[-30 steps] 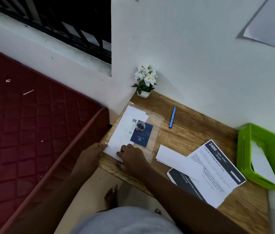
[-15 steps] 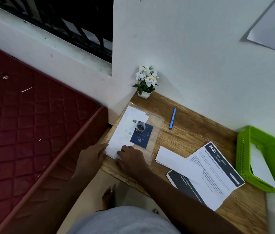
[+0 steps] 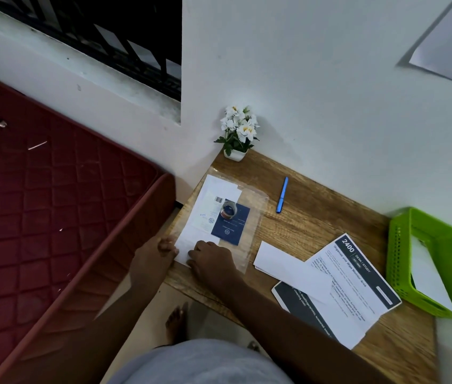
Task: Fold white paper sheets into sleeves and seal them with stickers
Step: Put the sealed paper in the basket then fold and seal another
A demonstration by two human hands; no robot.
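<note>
Two hands are at the near left corner of the one wooden desk (image 3: 310,225): the left hand (image 3: 152,261) and the right hand (image 3: 213,263); two bare feet show below the desk edge. On the desk lie one blue pen (image 3: 282,194), one potted flower (image 3: 237,134), one tape roll (image 3: 228,210), one dark blue booklet (image 3: 230,225), one green basket (image 3: 430,261) and one clear plastic cover (image 3: 252,217); two printed instruction sheets (image 3: 358,281) overlap near the right, with one folded white sheet (image 3: 277,261) across them.

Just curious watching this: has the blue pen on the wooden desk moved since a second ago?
No. The blue pen lies as before, same angle, right of the small white flower pot.
</note>
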